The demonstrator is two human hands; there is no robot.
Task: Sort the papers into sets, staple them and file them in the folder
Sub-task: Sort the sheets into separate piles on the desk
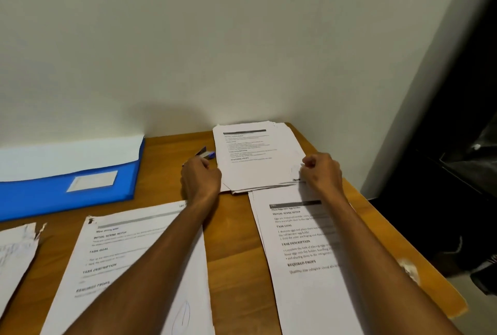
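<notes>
I look down on the wooden table, which fills the lower half of the frame and stands against a pale wall. At the left side lies the blue folder, open, with white sheets showing along its upper edge; I think it waits there as the last stop for finished sets. At the bottom centre lies one printed set under my left forearm, and at the lower right a second set under my right forearm. I judge these are sorting places, kept apart so the sets do not mix. At the far lower left I see a torn sheet at the frame edge.

In the centre right, near the wall, is the unsorted pile, its edges uneven. Both hands are at its near corners. My left hand is closed at the pile's left edge; whether it grips paper or only rests there, I cannot tell. My right hand is curled and seems to pinch the near right corner of the pile, probably to lift or square the sheets.

Just beside the left hand, at the pile's left edge, lies the small stapler, dark with a blue end, within easy reach for the stapling step.
</notes>
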